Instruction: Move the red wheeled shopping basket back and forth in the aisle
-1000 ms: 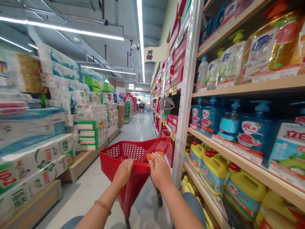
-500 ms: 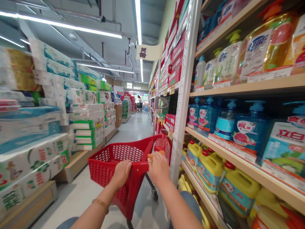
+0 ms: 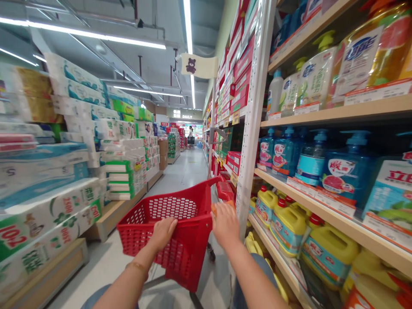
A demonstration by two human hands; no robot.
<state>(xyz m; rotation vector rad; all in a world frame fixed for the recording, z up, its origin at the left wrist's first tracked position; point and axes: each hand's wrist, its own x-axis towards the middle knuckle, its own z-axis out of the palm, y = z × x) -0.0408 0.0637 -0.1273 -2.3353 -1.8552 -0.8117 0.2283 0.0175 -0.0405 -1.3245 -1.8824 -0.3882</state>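
A red plastic shopping cart [image 3: 189, 231] with a perforated basket stands at an angle in front of me. My left hand [image 3: 163, 234] is closed over the basket's near rim, fingers wrapped on top. Just right of the cart's near corner, my right hand [image 3: 225, 223] is closed around an orange piece [image 3: 229, 204]. Most of that piece is covered by my fingers, so I cannot tell whether it belongs to the cart. Behind this hand is a red, box-like object [image 3: 225, 190], partly hidden.
A wooden-edged shelf [image 3: 309, 201] with blue pump bottles [image 3: 339, 171] and yellow jugs [image 3: 286, 229] runs close on my right, with a white upright post [image 3: 254, 107]. Paper packs [image 3: 61, 210] are stacked on low platforms at left. A person [image 3: 190, 132] stands far down the aisle.
The cart has turned, showing more of its near side, and its near right corner has shifted right. My right hand has moved right with the orange piece. My left hand stays on the rim.
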